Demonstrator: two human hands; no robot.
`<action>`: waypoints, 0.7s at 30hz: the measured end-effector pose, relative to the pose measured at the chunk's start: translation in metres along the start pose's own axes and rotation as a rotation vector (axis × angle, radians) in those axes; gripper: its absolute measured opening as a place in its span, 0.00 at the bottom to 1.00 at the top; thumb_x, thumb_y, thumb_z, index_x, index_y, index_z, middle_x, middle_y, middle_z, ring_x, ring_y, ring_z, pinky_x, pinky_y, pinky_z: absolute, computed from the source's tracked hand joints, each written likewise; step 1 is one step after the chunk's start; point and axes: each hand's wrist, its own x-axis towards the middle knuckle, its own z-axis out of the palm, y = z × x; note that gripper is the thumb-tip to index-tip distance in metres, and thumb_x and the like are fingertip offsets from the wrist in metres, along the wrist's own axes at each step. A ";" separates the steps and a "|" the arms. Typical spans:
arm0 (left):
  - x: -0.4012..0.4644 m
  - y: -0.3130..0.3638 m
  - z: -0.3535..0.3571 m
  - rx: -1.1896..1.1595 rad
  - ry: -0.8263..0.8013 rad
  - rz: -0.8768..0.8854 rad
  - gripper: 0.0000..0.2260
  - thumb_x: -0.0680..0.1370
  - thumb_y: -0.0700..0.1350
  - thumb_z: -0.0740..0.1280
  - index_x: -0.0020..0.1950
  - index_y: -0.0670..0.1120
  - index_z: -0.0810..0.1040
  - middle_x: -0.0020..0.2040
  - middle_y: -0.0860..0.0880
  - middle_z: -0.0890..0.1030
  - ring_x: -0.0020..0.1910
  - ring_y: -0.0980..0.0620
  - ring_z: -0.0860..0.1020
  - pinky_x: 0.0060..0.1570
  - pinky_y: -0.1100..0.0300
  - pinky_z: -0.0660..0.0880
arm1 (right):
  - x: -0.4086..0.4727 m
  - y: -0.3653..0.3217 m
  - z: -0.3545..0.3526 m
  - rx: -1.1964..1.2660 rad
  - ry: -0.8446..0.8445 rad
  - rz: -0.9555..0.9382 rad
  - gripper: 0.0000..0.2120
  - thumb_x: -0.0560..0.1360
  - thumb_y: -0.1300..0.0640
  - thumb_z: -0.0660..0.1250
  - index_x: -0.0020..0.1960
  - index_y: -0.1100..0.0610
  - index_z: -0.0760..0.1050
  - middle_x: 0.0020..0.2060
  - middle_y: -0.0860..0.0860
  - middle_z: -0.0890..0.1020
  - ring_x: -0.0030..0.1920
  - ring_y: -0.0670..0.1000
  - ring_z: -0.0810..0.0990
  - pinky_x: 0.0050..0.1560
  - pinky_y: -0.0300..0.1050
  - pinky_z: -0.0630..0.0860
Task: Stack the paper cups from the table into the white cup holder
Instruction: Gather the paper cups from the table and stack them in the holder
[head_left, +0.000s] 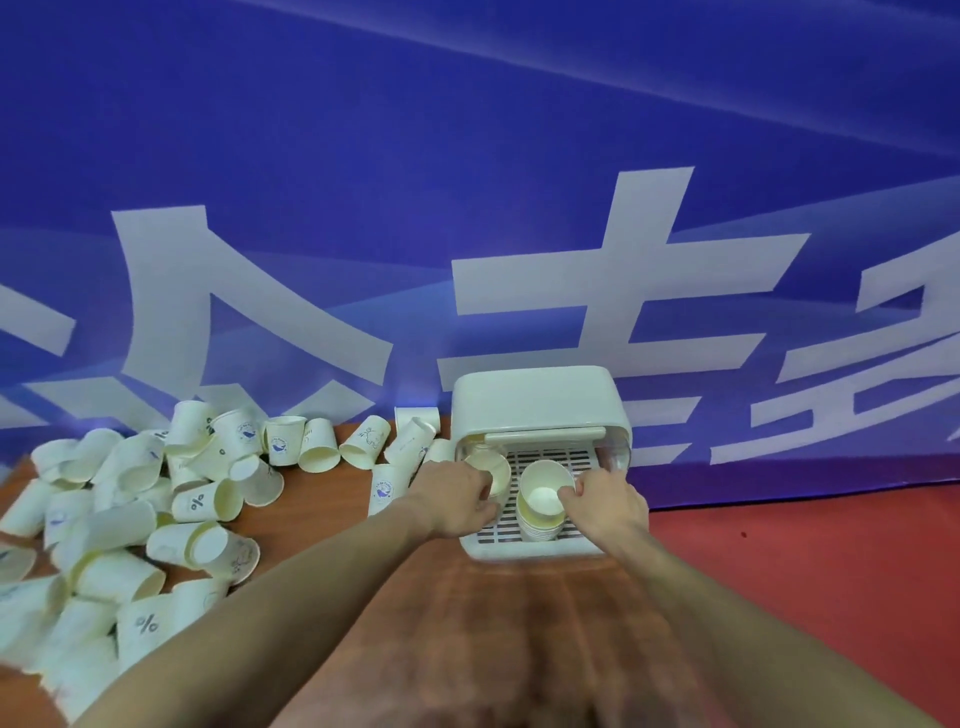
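Observation:
The white cup holder (540, 400) stands at the table's far right edge, its lid raised over a slotted tray (550, 460). On the tray stands a stack of paper cups (543, 512), mouths up. My right hand (605, 512) pinches the rim of the stack's top cup. My left hand (457, 499) grips another paper cup (491, 467) at the tray's left side. Several loose paper cups (156, 499) lie scattered over the left of the table.
The brown wooden table (467, 623) runs from me to a blue banner wall (467, 208) right behind the holder. Red floor (805, 571) shows beyond the table's right edge. Some cups (410, 441) lie close to the holder's left side.

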 end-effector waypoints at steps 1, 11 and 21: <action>0.001 0.000 0.001 0.011 -0.007 0.020 0.17 0.77 0.59 0.57 0.51 0.49 0.78 0.48 0.48 0.82 0.46 0.45 0.79 0.38 0.57 0.67 | 0.003 0.000 0.002 -0.012 -0.010 0.006 0.13 0.75 0.49 0.59 0.42 0.56 0.77 0.45 0.53 0.77 0.41 0.55 0.75 0.47 0.46 0.76; 0.023 -0.004 0.005 0.073 -0.062 0.079 0.16 0.78 0.59 0.58 0.50 0.49 0.77 0.47 0.46 0.82 0.45 0.44 0.79 0.38 0.57 0.65 | 0.023 0.007 0.008 -0.002 -0.042 0.049 0.16 0.74 0.45 0.60 0.33 0.54 0.71 0.36 0.50 0.79 0.39 0.55 0.77 0.40 0.44 0.71; -0.007 -0.016 0.014 0.041 -0.089 0.006 0.16 0.77 0.59 0.57 0.49 0.50 0.78 0.48 0.48 0.81 0.48 0.45 0.79 0.44 0.55 0.71 | 0.015 -0.026 -0.001 -0.024 -0.037 -0.107 0.14 0.74 0.47 0.61 0.35 0.54 0.75 0.36 0.50 0.81 0.43 0.53 0.79 0.51 0.49 0.73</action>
